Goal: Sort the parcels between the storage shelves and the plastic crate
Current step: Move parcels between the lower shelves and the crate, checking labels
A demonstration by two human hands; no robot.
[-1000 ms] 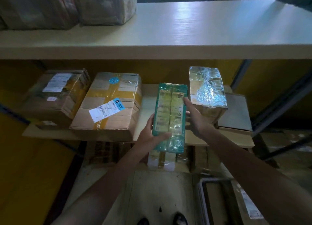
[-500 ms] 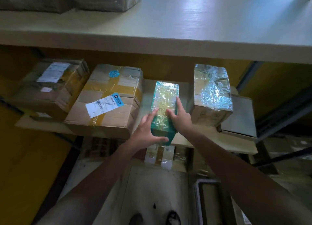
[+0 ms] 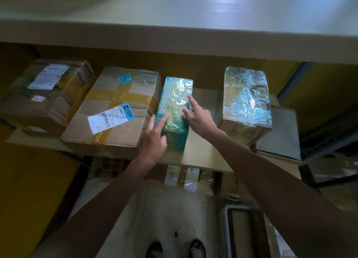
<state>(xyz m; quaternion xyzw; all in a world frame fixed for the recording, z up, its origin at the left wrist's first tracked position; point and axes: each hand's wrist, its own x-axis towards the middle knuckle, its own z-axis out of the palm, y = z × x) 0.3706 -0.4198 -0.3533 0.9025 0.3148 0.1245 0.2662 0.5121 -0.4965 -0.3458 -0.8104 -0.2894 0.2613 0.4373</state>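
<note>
— So, where is the green parcel (image 3: 175, 110)?

— Lying flat on the middle shelf (image 3: 201, 151), right under both hands, long side running away from the person. Clear film over it catches the light.

— Are the hands gripping it?

— Not that I can see. The left hand (image 3: 154, 139) is at the near left corner of it, fingers spread and loose, the index finger laid along the top face, thumb up beside the left edge. The right hand (image 3: 199, 117) rests at the right edge with fingers splayed, the index finger pointing away over the top. Both are open, touching or barely touching the wrap; neither closes around anything.

— What sits to either side?

— Just left of the left hand, a large cardboard box (image 3: 114, 112) with yellow tape, a white label and a round blue sticker; the green parcel lies right up against its side. Farther left, another taped box (image 3: 46, 95) in shadow. Right of the right hand, apart from the green one, a box wrapped in shiny film (image 3: 246, 102).

— And nearer the person?

— Below the forearms, a pale rim of a crate (image 3: 225, 230) shows at lower right, dim. Between the arms, on the floor, two shoes (image 3: 174, 248). Above the hands, the upper shelf board (image 3: 193, 40) spans the view.
</note>
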